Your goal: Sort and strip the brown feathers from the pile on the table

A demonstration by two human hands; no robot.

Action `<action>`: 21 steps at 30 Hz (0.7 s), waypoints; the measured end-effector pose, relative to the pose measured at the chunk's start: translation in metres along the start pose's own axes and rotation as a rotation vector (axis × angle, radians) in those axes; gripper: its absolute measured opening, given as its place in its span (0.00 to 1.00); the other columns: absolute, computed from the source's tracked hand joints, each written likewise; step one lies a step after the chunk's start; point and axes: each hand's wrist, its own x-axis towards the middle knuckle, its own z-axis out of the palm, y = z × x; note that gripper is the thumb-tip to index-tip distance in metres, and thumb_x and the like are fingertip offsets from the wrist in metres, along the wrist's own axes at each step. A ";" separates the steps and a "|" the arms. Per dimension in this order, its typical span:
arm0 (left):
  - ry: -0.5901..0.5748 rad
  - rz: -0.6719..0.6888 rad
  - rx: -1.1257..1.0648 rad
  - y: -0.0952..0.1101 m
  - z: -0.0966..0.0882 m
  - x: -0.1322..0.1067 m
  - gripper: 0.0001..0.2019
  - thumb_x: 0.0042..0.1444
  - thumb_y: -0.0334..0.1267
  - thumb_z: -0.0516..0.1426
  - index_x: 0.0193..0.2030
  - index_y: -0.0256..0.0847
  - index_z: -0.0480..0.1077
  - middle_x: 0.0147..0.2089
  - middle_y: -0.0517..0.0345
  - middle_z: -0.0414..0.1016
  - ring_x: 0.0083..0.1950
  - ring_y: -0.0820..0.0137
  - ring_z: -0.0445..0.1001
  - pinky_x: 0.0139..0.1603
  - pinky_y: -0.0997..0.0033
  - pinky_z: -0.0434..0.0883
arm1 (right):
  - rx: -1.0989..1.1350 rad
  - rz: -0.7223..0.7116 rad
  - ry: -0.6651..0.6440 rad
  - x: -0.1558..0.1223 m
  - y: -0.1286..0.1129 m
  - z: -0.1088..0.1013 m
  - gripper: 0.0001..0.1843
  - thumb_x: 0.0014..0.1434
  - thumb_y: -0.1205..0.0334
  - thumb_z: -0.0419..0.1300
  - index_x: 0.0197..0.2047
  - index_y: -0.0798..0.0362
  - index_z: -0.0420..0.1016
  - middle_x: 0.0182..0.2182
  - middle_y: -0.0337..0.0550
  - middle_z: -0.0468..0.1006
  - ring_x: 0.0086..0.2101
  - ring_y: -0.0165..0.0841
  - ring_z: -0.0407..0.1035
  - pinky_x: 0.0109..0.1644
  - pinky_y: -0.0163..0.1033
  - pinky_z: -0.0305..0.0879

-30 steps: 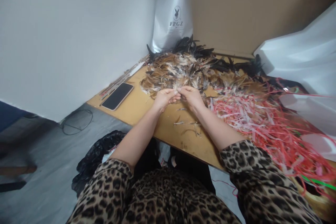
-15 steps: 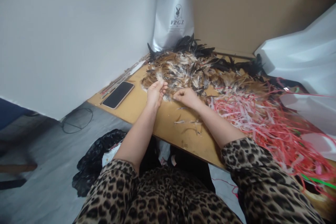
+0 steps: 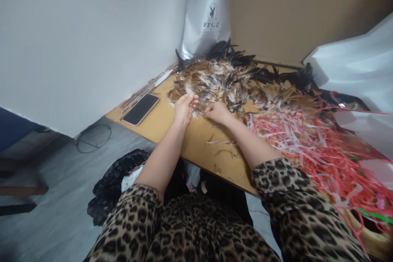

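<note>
A big pile of brown, white and black feathers (image 3: 221, 75) covers the back of the wooden table (image 3: 196, 143). My left hand (image 3: 185, 108) is at the pile's near left edge, thumb and fingers pinched on a small pale feather (image 3: 189, 89) that sticks up past the fingertips. Just right of it, my right hand (image 3: 217, 112) is closed in a pinch, its fingertips turned toward the left hand. Whatever the right fingers hold is too small to make out. A narrow gap separates the two hands. Several loose feather bits (image 3: 222, 143) lie on the wood nearer to me.
A phone (image 3: 141, 109) lies at the table's left, beside thin sticks (image 3: 147, 86). Red and white ribbon strips (image 3: 307, 143) heap up on the right, near a tape roll (image 3: 374, 237). A white bag (image 3: 207, 20) stands behind the feathers. A black plastic bag (image 3: 113, 184) is on the floor.
The view has shifted slightly. My right hand has come a little closer to the left one, and its fingers look more curled. The left hand keeps its pinch.
</note>
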 end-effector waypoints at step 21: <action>-0.236 -0.317 0.014 -0.006 0.007 -0.011 0.05 0.52 0.24 0.55 0.29 0.32 0.71 0.26 0.57 0.73 0.27 0.82 0.72 0.27 0.87 0.67 | 0.649 0.023 0.283 -0.001 -0.014 -0.010 0.07 0.41 0.61 0.60 0.24 0.57 0.71 0.21 0.38 0.72 0.21 0.24 0.60 0.26 0.31 0.56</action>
